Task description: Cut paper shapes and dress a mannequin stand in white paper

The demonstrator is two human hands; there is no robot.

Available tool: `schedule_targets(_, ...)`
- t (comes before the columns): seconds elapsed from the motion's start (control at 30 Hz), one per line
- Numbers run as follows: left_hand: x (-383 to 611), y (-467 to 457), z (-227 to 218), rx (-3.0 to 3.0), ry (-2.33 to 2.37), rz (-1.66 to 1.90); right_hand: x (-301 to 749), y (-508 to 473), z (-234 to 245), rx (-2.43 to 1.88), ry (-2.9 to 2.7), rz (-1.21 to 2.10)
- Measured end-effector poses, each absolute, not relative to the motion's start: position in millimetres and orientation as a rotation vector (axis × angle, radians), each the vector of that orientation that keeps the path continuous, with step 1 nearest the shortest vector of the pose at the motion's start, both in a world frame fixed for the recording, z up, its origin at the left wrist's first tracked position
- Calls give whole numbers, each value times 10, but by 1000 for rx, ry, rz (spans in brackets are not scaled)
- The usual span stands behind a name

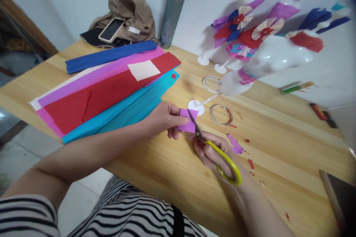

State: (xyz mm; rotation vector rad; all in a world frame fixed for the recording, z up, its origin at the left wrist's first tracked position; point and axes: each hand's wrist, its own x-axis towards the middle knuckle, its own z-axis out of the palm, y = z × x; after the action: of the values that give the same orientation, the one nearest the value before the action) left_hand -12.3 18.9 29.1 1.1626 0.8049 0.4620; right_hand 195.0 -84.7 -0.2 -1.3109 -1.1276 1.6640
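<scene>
Between thumb and fingers, my left hand point(164, 118) pinches a small purple piece of crepe paper point(183, 124). My right hand point(213, 150) is closed around yellow-handled scissors point(233, 170), whose dark blades lie at the right part of the purple piece. The hands are close together over the wooden table. Left of them lie folded sheets of crepe paper: red point(102, 98), turquoise point(125, 109) and blue point(111, 56), with purple and pink ones among them. A pale rectangle point(143, 70) rests on the red sheet, and a tiny red flower point(173, 76) on the turquoise one.
White mannequin forms point(280, 57) dressed in coloured paper stand at the right back. Rolls of tape point(221, 114) lie near their bases. Purple and red scraps point(236, 144) are scattered to the right. A flask point(172, 18), a phone point(111, 29) and brown cloth point(136, 11) are at the wall.
</scene>
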Motion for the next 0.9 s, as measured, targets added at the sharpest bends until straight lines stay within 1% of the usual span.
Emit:
schedule_targets(0.43, -118, 158, 331, 1118, 789, 473, 1909, -837, 44, -1319, -1148, 1627)
schedule_targets(0.9, -38, 174, 264, 1044, 789, 475, 1903, -859, 41, -1311, -1114, 1589)
